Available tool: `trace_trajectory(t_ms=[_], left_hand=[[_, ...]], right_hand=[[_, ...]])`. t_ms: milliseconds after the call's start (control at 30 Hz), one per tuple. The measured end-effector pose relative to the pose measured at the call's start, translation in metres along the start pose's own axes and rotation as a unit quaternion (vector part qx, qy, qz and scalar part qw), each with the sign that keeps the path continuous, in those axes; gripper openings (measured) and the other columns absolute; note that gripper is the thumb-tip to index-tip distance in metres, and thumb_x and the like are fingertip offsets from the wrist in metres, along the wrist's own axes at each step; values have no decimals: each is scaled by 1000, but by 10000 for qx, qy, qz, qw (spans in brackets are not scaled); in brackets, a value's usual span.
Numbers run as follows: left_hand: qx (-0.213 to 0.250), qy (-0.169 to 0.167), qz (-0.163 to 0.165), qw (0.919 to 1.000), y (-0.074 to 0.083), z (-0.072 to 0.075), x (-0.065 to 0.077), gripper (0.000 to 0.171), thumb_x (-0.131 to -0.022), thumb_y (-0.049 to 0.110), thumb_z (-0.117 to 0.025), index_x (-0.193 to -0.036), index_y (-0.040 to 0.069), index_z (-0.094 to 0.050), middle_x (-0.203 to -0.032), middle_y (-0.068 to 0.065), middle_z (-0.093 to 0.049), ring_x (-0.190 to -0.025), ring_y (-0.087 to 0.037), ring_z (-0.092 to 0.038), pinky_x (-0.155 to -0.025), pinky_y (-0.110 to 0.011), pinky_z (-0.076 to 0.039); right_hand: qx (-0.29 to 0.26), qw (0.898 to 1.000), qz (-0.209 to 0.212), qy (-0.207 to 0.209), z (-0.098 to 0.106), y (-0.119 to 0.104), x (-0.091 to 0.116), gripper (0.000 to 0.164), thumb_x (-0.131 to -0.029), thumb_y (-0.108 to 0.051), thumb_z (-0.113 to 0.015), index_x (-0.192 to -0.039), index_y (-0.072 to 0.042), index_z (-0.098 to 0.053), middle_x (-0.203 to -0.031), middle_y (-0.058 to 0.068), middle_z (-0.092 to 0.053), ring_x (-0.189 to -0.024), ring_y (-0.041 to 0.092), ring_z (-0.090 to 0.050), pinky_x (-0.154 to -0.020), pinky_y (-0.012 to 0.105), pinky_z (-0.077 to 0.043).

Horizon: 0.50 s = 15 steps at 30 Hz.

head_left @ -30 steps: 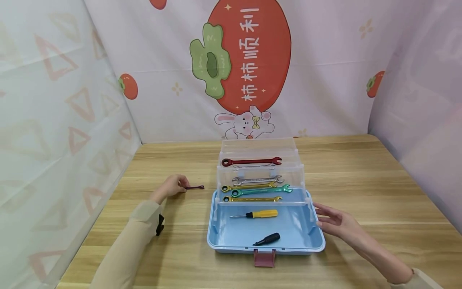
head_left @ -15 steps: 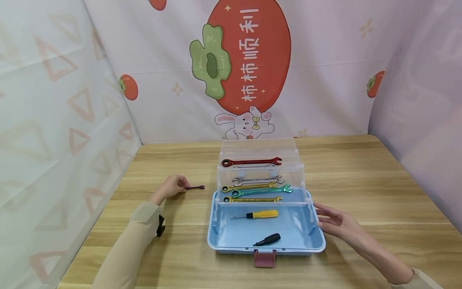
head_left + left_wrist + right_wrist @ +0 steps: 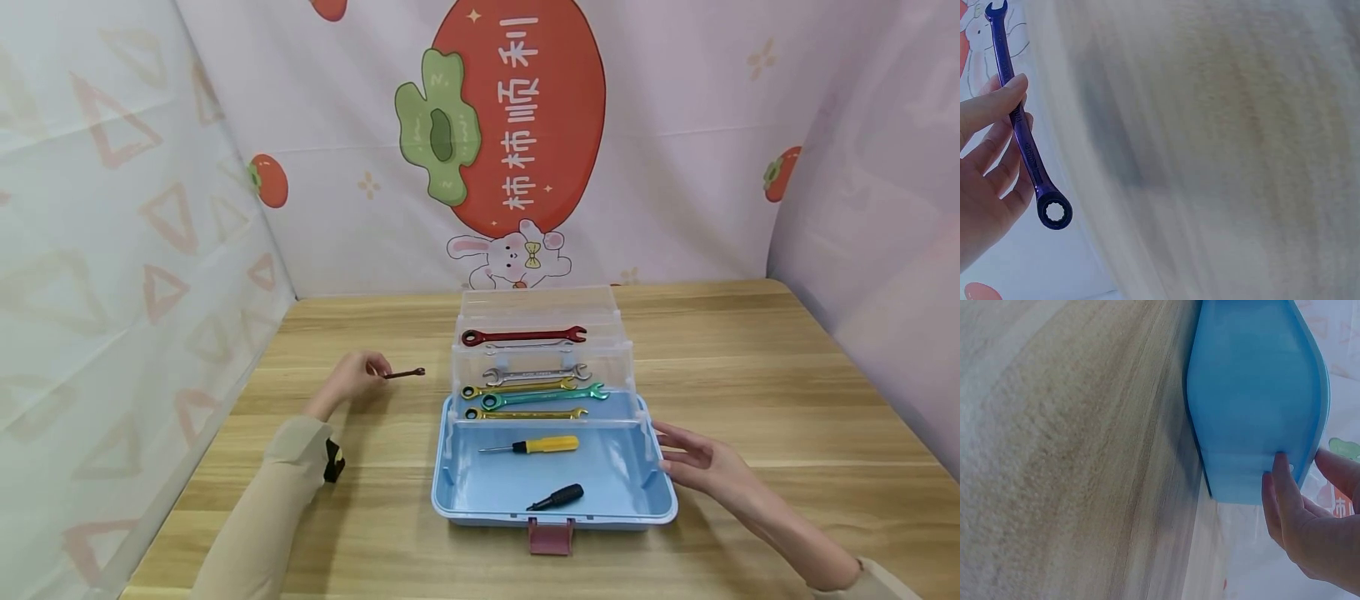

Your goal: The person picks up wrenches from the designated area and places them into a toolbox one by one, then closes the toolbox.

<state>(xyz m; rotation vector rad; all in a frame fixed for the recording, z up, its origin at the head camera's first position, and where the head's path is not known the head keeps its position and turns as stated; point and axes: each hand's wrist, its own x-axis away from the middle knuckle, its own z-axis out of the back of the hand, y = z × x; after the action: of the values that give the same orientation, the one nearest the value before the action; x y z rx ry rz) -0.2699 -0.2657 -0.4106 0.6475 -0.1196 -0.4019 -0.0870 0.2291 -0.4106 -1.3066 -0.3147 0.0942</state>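
My left hand [image 3: 360, 375] pinches a purple ratchet wrench [image 3: 1025, 144] by its shank, raised off the table at the left; thumb and fingers meet about mid-length. The ring end and the jawed end both show in the left wrist view. My right hand [image 3: 705, 467] rests at the right side of a light blue toolbox [image 3: 491, 496]. Seen from the right wrist, its fairly straight fingers lie against the outer wall [image 3: 1254, 406] and the thumb touches the rim. Inside the box lie a yellow-handled screwdriver [image 3: 551, 444] and a black-handled one [image 3: 562, 497].
Clear tiered trays [image 3: 468, 358] stand raised over the box's back. They carry a red wrench [image 3: 525, 336], a green wrench [image 3: 543, 397], and several gold and silver ones. A pink latch [image 3: 551, 537] hangs at the front. Behind the wooden table [image 3: 757, 367] hangs a printed cloth.
The left hand and its wrench have risen from the tabletop, and the wrench's far end now tips up a little. My right hand and the toolbox stay where they were.
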Motion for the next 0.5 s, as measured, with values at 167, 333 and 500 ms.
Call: trace_trajectory(t_ms=[167,333,500], left_hand=[[63,89,-142,9998,5,5,-3,8,-71,-5,-66,-78,-1,-63,-71,-7,-60,-64,-16,-52,-59,-27,-42],[136,237,-292,9992,13,10,-3,8,-73,-5,-65,-79,-2,-63,-74,-9,-62,-66,-16,-53,-59,-27,-43],[234,343,-194,9989,23,15,-4,5,-75,-2,-65,-80,-1,-63,-73,-7,-61,-68,-17,-53,-59,-29,-42]], right_hand=[[-10,10000,9,-13,0,0,0,62,-85,-17,-58,-136,2,-27,-129,32,-34,-102,4,-53,-80,26,-47],[-57,10000,12,-19,0,0,0,62,-85,-16,-58,-136,2,-27,-130,32,-34,-100,1,-53,-80,26,-47],[34,10000,-3,17,-1,0,0,62,-85,-17,-58,-136,1,-28,-129,31,-35,-102,6,-54,-79,26,-47]])
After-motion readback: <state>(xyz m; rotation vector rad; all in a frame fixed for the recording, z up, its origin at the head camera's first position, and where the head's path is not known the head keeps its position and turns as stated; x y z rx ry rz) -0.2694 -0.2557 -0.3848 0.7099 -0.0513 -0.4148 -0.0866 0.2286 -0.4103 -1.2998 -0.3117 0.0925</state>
